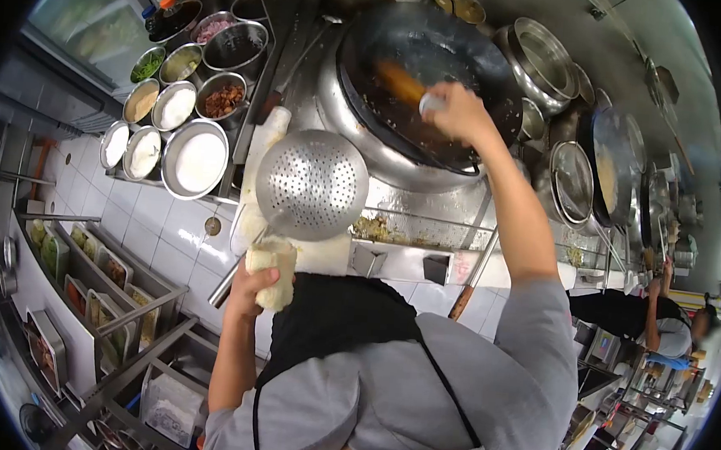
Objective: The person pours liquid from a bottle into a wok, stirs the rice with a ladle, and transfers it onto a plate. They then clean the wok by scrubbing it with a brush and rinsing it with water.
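My right hand [456,115] is closed around the pale end of a wok brush [400,81], whose orange-brown part is blurred by motion. It is over the inside of a large dark wok [431,46], which has small bits stuck to its wall. My left hand [247,292] is closed on a folded yellowish-white cloth [274,269], thumb on top. Beside it, a perforated metal skimmer [311,184] rests at the stove's front edge. The skimmer's handle [224,286] passes by my left hand; I cannot tell whether my fingers touch it.
Metal bowls of seasonings [199,159] stand at the left. A ladle [301,62] lies left of the wok. Stacked pots [548,58] and a wire strainer [572,181] are at the right. Trays of vegetables [102,270] sit lower left. Another person [663,321] works far right.
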### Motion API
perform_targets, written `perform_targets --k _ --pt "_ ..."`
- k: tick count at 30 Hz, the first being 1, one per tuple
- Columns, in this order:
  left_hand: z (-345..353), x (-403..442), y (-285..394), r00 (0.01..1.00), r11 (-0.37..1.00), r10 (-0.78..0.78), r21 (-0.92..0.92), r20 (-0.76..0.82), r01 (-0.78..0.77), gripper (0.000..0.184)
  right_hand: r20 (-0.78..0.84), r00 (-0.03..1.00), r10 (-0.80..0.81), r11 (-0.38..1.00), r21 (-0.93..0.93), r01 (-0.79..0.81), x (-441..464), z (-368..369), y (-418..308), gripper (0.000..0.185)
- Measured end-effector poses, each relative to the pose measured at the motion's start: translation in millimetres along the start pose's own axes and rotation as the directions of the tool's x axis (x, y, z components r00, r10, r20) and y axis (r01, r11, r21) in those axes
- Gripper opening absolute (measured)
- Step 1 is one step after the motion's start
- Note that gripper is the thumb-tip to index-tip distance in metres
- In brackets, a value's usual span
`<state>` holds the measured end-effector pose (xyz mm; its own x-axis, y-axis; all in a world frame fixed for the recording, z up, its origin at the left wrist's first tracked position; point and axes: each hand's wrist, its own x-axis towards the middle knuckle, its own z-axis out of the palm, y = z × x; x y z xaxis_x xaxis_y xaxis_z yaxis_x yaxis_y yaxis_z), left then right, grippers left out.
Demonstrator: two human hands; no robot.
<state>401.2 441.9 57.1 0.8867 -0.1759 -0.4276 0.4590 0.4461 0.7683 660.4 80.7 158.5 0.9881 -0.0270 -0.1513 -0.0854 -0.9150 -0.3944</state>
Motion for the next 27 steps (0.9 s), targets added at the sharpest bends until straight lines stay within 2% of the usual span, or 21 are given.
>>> perform_targets --k 2,4,7,8,9,10,11,12,13,14,16,18,20,22,25,26,27 --pt "7.2 6.0 -6.8 1.0 1.0 0.012 0.005 -0.007 -0.012 0.073 -0.102 0.99 0.099 0.991 0.099 -0.089 41.6 3.1 11.2 0.052" --pt "21.3 13.8 -9.9 1.0 0.997 0.03 0.065 0.005 -0.031 0.07 -0.187 0.969 0.159 0.944 0.318 -0.093 78.3 6.1 18.2 0.05" --pt "27.3 22.4 -20.9 0.998 0.987 0.053 0.148 0.018 -0.056 0.068 0.146 0.988 0.053 0.848 0.516 -0.122 47.1 -7.4 -8.7 0.045" --pt "26.7 20.5 -22.8 0.998 0.986 0.067 0.151 -0.001 -0.066 0.068 0.169 0.985 -0.024 0.855 0.514 -0.067 15.6 -12.3 -16.4 0.038" --pt "25.1 17.0 -25.1 0.997 0.986 0.077 0.152 -0.02 -0.073 0.068 0.147 0.985 -0.095 0.87 0.493 0.011 -17.5 -14.3 -14.8 0.038" --pt "22.8 14.7 -26.7 0.995 0.985 0.091 0.15 -0.04 -0.084 0.068 0.189 0.972 -0.139 0.936 0.344 0.067 -55.0 -30.7 -12.8 0.042" --pt "17.4 9.0 -27.2 0.994 0.986 0.089 0.144 -0.059 -0.08 0.07 0.027 0.942 -0.333 0.933 0.152 0.326 -68.0 -25.7 17.0 0.05" --pt "14.2 1.4 -26.5 0.994 0.988 0.076 0.14 -0.074 -0.066 0.071 0.078 0.947 -0.312 0.949 -0.015 0.314 -93.3 -50.3 24.5 0.052" --pt "13.0 -5.7 -23.7 0.994 0.989 0.07 0.135 -0.088 -0.058 0.072 0.122 0.959 -0.257 0.961 -0.074 0.267 -102.0 -73.0 35.5 0.052" --pt "13.2 -12.7 -20.8 0.993 0.99 0.057 0.134 -0.101 -0.043 0.074 0.093 0.964 -0.25 0.968 -0.007 0.252 -100.8 -88.1 57.5 0.049" --pt "19.3 -11.5 -14.2 0.996 0.985 0.069 0.163 -0.058 -0.059 0.077 0.084 0.996 0.009 0.999 0.04 -0.013 -95.6 -105.2 59.6 0.049" --pt "28.3 -2.1 -8.1 0.997 0.974 0.078 0.212 -0.004 -0.076 0.074 0.071 0.997 -0.026 0.999 0.023 0.024 -80.9 -98.4 42.8 0.051" --pt "50.5 12.3 -0.1 0.994 0.961 0.086 0.257 0.06 -0.099 0.07 0.187 0.981 -0.045 0.968 0.25 -0.003 -35.2 -54.7 44.7 0.05" --pt "70.5 31.1 0.0 0.984 0.931 0.147 0.323 0.1 -0.171 0.066 0.168 0.985 -0.049 0.908 0.419 -0.027 -16.9 -18.8 28.5 0.047" --pt "79.9 33.0 2.6 0.983 0.927 0.156 0.329 0.096 -0.179 0.06 0.176 0.98 -0.094 0.916 0.401 0.015 -54.5 -28.6 12.7 0.045" --pt "77.6 32.6 3.7 0.982 0.929 0.167 0.32 0.084 -0.185 0.06 0.207 0.967 -0.149 0.928 0.367 0.065 -78.7 -43.7 21.4 0.048" --pt "71.4 27.5 4.6 0.977 0.934 0.201 0.288 0.071 -0.213 0.058 0.299 0.947 -0.12 0.963 0.265 0.038 -105.7 -68.9 23.1 0.048"
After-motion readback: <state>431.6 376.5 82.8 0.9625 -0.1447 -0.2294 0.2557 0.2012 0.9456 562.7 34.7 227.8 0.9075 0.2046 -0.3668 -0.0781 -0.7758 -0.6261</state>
